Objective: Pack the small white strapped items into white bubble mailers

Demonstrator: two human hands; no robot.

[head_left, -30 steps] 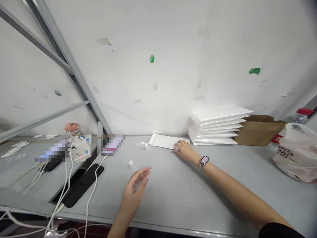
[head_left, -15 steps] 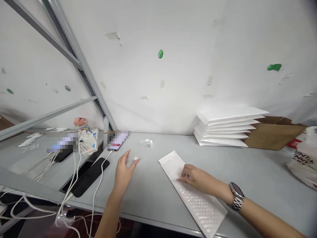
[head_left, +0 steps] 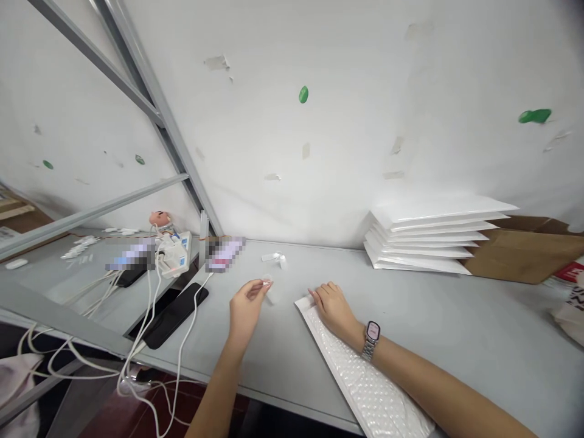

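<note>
My left hand (head_left: 246, 304) is closed in a pinch over the grey table. Between thumb and fingers is a small white, partly see-through strip (head_left: 271, 297), its end hanging below the fingertips. A white bubble mailer (head_left: 365, 377) lies slantwise in front of me, its near end running off the bottom of the view. On its far end rests my right hand (head_left: 334, 307), palm down with the fingers stretched out, a watch (head_left: 373, 331) on the wrist. Beyond my left hand lie small white pieces (head_left: 275, 259), too small to name.
White mailers (head_left: 424, 237) are stacked at the back right, against a brown paper bag (head_left: 524, 249). To the left are a black phone (head_left: 176, 316), a lit phone (head_left: 225, 254), a power strip (head_left: 177, 255) and loose white cables (head_left: 150, 304). A metal post (head_left: 171, 140) rises there.
My left hand has closed on the small strip and lifted it from the table. My right hand has slid to the mailer's far end and flattened. The view has shifted slightly left.
</note>
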